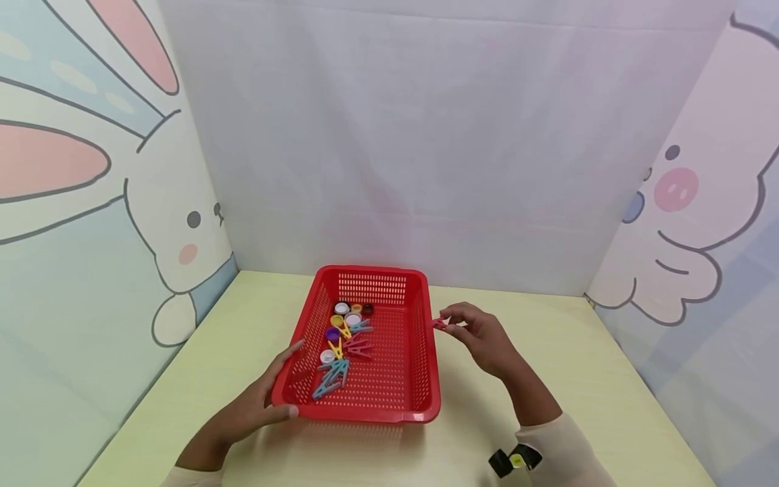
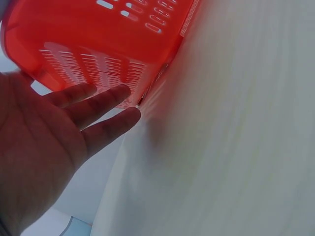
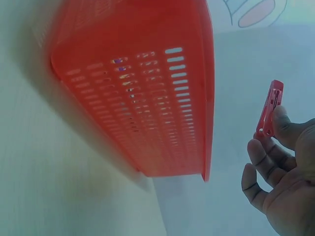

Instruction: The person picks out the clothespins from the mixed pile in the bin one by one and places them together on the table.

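Note:
A red plastic basket (image 1: 395, 412) with slotted walls stands on the table. My left hand (image 1: 258, 399) rests at its left side, thumb at the near left corner and fingers along the wall; the left wrist view shows those fingers (image 2: 106, 103) extended beside the slots. Beyond the right rim, my right hand (image 1: 481, 338) pinches a red clothespin (image 3: 270, 108) between thumb and fingers. Inside the basket's left half lie teal clothespins (image 1: 331, 379), yellow clothespins (image 1: 336, 348), pink clothespins (image 1: 358, 346) and several bottle caps, among them a purple cap (image 1: 332, 334) and a white cap (image 1: 327, 356).
The pale yellow table (image 1: 535, 325) extends around the basket. A white cloth wall (image 1: 402, 155) rises behind it, with cartoon-printed panels on the left (image 1: 189, 270) and right (image 1: 688, 223). A black strap with a small device (image 1: 516, 461) sits on the right sleeve.

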{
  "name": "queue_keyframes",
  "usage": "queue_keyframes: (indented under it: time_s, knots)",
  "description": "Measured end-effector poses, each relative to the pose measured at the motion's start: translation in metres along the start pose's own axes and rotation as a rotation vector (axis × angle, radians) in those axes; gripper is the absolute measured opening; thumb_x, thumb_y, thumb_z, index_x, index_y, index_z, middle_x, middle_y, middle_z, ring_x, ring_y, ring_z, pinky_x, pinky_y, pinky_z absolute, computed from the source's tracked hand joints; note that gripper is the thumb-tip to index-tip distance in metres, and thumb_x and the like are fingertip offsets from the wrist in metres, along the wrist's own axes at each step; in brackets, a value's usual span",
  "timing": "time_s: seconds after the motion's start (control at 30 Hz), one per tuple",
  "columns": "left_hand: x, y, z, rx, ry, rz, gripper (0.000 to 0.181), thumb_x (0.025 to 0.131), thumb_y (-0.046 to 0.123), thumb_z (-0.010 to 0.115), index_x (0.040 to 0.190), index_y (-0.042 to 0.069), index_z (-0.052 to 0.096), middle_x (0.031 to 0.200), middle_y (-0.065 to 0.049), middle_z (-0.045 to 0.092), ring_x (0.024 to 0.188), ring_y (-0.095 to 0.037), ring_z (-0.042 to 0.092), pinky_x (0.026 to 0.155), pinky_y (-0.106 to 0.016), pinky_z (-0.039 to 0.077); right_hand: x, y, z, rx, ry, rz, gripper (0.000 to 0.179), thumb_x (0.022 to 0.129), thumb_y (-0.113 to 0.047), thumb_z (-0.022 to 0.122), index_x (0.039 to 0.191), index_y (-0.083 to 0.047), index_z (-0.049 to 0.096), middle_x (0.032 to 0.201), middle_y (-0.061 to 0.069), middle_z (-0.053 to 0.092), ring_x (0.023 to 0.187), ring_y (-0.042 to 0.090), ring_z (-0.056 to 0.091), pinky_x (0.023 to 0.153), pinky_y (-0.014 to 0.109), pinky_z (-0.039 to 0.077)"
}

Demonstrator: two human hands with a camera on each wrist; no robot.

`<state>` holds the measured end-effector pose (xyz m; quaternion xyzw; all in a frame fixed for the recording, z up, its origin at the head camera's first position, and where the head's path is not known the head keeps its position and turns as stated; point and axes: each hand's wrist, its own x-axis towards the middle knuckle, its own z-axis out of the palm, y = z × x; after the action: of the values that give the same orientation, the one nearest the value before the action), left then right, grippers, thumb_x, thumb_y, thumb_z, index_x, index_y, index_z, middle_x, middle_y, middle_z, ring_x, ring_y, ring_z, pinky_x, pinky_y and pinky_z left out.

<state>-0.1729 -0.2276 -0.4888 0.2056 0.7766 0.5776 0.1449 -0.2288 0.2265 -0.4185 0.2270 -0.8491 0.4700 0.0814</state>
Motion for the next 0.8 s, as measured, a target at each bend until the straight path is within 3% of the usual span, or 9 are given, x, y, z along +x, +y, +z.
queue_keyframes:
  time_s: [0.17, 0.37, 0.63, 0.8]
  knots:
    - [0.000, -0.001, 0.000, 0.012, -0.006, 0.012, 0.117, 0.090, 0.027, 0.085, 0.176, 0.023, 0.006, 0.169, -0.031, 0.030, 0.140, -0.044, 0.052, 0.091, -0.038, 0.069, -0.005, 0.014, -0.007, -0.046, 0.007, 0.004, 0.026, 0.106, -0.007, 0.069, 0.131, -0.011, 0.072, 0.123, 0.006, 0.078, 0.114, 0.019, 0.075, 0.092, 0.020, 0.062]
    - [0.000, 0.001, 0.000, 0.010, 0.005, -0.012, 0.116, 0.089, 0.028, 0.086, 0.175, 0.026, 0.007, 0.169, -0.028, 0.032, 0.140, -0.043, 0.052, 0.091, -0.037, 0.069, -0.010, 0.028, -0.014, -0.067, 0.012, 0.005, 0.027, 0.108, -0.007, 0.065, 0.133, -0.013, 0.071, 0.123, 0.006, 0.077, 0.110, 0.008, 0.070, 0.089, 0.025, 0.061]
    - [0.000, 0.001, 0.001, -0.008, -0.005, -0.006, 0.116, 0.091, 0.027, 0.084, 0.175, 0.024, 0.005, 0.169, -0.030, 0.030, 0.139, -0.044, 0.053, 0.092, -0.038, 0.068, -0.014, 0.047, -0.021, -0.076, 0.031, -0.030, 0.028, 0.107, -0.002, 0.064, 0.133, -0.010, 0.071, 0.120, 0.009, 0.075, 0.106, 0.002, 0.066, 0.089, 0.023, 0.062]
    - [0.000, -0.001, 0.000, 0.005, -0.001, 0.000, 0.116, 0.091, 0.028, 0.084, 0.175, 0.024, 0.006, 0.169, -0.030, 0.030, 0.140, -0.046, 0.051, 0.092, -0.038, 0.069, -0.017, 0.063, -0.022, -0.101, 0.049, -0.016, 0.028, 0.105, -0.002, 0.067, 0.131, -0.012, 0.075, 0.123, 0.011, 0.075, 0.104, -0.002, 0.062, 0.083, 0.021, 0.058]
